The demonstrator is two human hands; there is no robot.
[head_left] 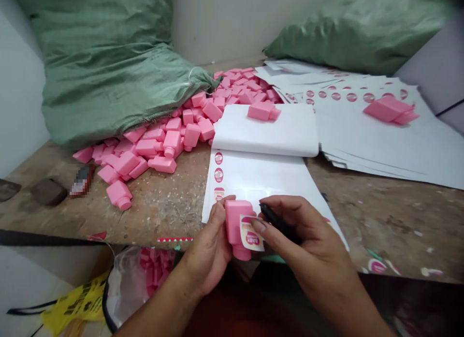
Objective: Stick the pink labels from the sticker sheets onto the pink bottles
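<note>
My left hand (208,262) is closed around a small pink plastic bottle (235,218), tilted with its neck pointing down toward me. My right hand (311,240) pinches the edge of a white and pink sticker (252,238) printed "BABY" between thumb and finger. The sticker lies against the bottle's side; I cannot tell how much of it adheres. A black pen-like tool (277,222) is also tucked in my right fingers, its lower part hidden. Just beyond both hands lies a sticker sheet (261,175), its far part folded over with another pink bottle (263,111) on top.
Pink bottles (174,139) lie heaped on the worn wooden table (181,197), spilling from a green sack (116,85). More sheets (369,143) are stacked at right, under a pink bottle (391,109). Below the table edge, a clear bag (125,284) contains pink bottles.
</note>
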